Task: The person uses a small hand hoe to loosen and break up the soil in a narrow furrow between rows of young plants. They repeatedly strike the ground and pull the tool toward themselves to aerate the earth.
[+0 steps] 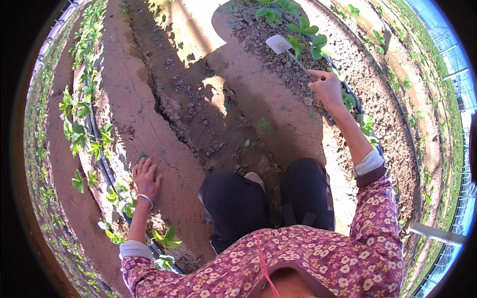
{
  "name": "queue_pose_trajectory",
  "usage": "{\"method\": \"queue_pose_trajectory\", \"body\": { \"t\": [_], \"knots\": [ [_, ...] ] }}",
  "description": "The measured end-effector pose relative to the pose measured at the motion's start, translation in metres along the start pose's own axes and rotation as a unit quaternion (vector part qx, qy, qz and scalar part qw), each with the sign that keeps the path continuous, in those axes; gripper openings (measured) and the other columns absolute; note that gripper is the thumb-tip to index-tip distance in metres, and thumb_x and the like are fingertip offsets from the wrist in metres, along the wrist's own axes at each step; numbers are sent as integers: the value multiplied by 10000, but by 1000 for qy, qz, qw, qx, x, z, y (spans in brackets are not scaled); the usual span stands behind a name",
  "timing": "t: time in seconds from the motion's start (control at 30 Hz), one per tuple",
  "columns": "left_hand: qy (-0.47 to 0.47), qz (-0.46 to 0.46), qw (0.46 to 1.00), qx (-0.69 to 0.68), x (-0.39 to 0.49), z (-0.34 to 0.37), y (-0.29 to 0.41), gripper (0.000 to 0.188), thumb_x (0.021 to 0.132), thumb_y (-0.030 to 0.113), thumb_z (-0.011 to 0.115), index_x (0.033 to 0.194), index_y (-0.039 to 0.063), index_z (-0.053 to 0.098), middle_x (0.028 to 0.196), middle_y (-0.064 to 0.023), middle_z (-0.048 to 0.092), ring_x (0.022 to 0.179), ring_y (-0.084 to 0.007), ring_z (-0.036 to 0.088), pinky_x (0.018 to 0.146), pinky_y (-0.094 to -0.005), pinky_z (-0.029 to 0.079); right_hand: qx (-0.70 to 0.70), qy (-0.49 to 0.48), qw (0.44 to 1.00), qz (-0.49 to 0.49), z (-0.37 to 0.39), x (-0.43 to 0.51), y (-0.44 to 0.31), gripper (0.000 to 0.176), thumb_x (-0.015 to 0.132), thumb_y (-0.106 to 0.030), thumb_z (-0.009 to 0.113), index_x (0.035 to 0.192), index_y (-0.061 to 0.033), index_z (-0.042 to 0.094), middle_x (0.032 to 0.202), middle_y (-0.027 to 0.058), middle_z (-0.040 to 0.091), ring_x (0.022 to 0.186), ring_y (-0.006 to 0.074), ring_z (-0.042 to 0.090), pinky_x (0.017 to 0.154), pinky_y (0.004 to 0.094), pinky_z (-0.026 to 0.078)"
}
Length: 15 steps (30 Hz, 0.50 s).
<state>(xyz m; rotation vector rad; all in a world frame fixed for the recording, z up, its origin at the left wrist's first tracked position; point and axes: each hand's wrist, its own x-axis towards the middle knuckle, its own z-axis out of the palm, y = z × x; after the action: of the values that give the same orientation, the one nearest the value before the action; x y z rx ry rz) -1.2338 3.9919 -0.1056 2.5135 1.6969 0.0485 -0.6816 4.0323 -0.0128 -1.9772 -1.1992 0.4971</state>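
Note:
My right hand [328, 89] is closed around the thin handle of a small hand hoe [278, 44], whose pale flat blade lies over loose soil beside leafy young plants [318, 46] on the right bed. My left hand [146, 179], with a bracelet at the wrist, rests palm down on the cracked soil of the left bed [130, 115], its fingers spread and holding nothing. Close by on its left runs a row of similar plants [80, 136] along a dark drip line.
Between the beds a furrow [223, 145] with clods runs away from my bent knees. Dark drip hoses [353, 96] follow the plant rows. Further planted beds curve off on both sides, and a pale post [434, 234] stands at the lower right.

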Motion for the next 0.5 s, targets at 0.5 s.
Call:
{"method": "queue_pose_trajectory", "body": {
  "t": [0.5],
  "knots": [
    [-67, 1, 996, 62, -3, -10, -2, 502, 709, 279, 691, 1160, 91, 577, 1340, -97, 449, 1294, -285, 329, 1060, -440, 227, -208, -31, 878, -431, 100, 68, -32, 551, 713, -8, 603, 1247, -116, 526, 863, 102, 616, 665, 292, 599, 567, 379, 486]
  ]
}}
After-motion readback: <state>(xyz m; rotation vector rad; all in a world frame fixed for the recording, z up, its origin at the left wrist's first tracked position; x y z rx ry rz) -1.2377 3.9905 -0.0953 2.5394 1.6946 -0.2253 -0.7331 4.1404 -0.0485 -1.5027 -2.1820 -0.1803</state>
